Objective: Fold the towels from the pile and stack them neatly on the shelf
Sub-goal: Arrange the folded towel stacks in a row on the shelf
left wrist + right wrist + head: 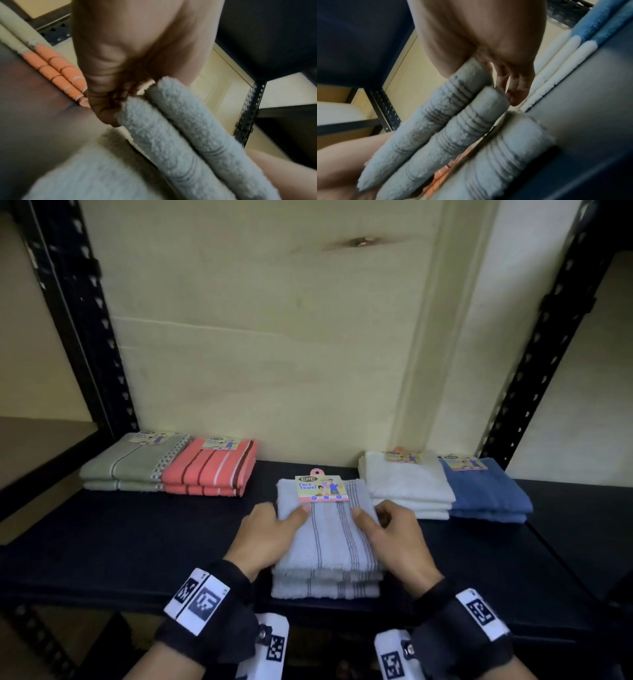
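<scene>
Both hands clamp the folded grey striped face towel (329,529), thumbs on top and fingers curled under its sides: left hand (265,537), right hand (394,537). It sits atop its matching towel, mid-shelf (137,542), probably for squaring edges.

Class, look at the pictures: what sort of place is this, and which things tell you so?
Probably a stockroom or shop storage area: a black slotted-metal shelf, folded towels in stacks, and a retail "Face Towel" tag still attached.
</scene>
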